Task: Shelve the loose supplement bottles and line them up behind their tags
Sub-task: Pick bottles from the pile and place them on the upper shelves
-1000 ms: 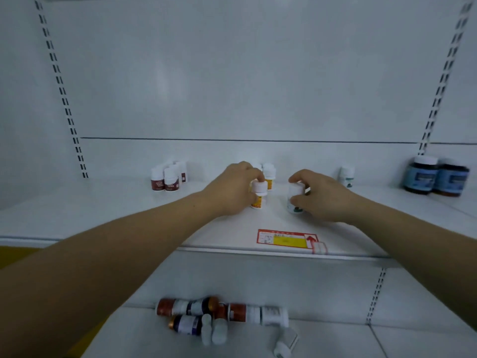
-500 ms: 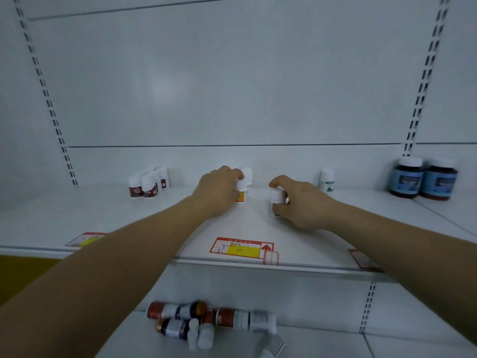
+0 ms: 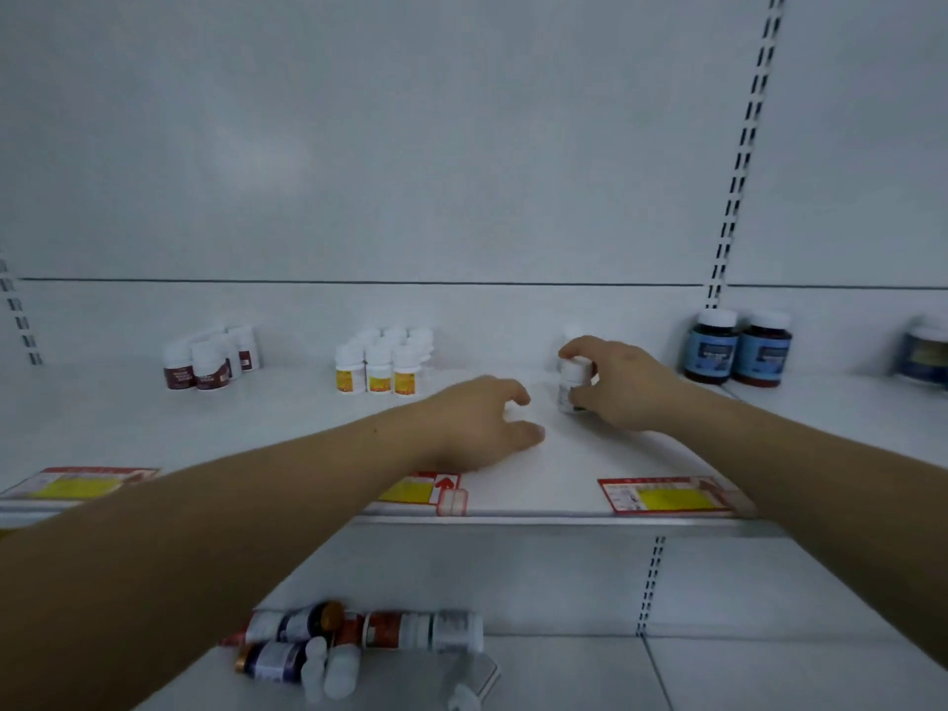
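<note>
My right hand (image 3: 620, 384) grips a small white bottle (image 3: 570, 387) standing upright on the white shelf (image 3: 287, 428), with another white bottle partly hidden behind it. My left hand (image 3: 477, 420) hovers low over the shelf just left of that bottle, fingers loosely curled and holding nothing. A group of white bottles with yellow-orange labels (image 3: 382, 364) stands in rows left of my hands. Red-and-yellow price tags lie along the front edge: one (image 3: 428, 492) partly under my left forearm, one (image 3: 662, 497) under my right arm.
White bottles with dark red labels (image 3: 208, 359) stand at the back left, behind a third tag (image 3: 77, 484). Two dark bottles with blue labels (image 3: 738, 348) stand at the back right, another jar (image 3: 926, 351) beyond. Several loose bottles (image 3: 359, 641) lie on the lower shelf.
My left hand let go of the yellow-labelled bottle, now in its group, and drew back to the right. My right hand carried the white bottle further right and back.
</note>
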The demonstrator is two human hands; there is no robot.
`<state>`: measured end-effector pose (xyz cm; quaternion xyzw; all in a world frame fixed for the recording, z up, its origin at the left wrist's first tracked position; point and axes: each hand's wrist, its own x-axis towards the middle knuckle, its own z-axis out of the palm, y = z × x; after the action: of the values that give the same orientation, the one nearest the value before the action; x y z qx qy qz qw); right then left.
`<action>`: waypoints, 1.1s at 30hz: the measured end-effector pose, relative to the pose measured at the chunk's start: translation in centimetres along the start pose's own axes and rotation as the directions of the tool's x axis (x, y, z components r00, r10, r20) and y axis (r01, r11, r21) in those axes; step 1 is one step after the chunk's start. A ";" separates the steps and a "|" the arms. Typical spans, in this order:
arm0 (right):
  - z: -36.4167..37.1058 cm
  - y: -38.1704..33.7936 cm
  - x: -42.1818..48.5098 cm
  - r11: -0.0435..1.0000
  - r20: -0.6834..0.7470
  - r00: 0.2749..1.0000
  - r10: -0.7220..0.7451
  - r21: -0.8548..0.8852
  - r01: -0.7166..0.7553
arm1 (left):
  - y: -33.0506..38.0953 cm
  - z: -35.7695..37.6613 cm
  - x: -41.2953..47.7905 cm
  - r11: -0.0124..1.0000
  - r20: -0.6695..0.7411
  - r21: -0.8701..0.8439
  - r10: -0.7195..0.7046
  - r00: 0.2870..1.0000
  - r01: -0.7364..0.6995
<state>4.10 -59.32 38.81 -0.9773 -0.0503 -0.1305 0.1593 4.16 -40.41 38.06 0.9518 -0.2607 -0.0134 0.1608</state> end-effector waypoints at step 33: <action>-2.4 3.3 2.5 0.986 -0.020 0.988 0.153 -0.062 -0.154 | 0.8 -0.9 -0.6 0.992 0.075 -0.085 -0.085 0.994 0.092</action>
<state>6.37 -63.08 40.69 -0.9817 0.0304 -0.1270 0.1382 3.37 -40.54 39.14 0.9533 -0.2230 -0.0659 0.1926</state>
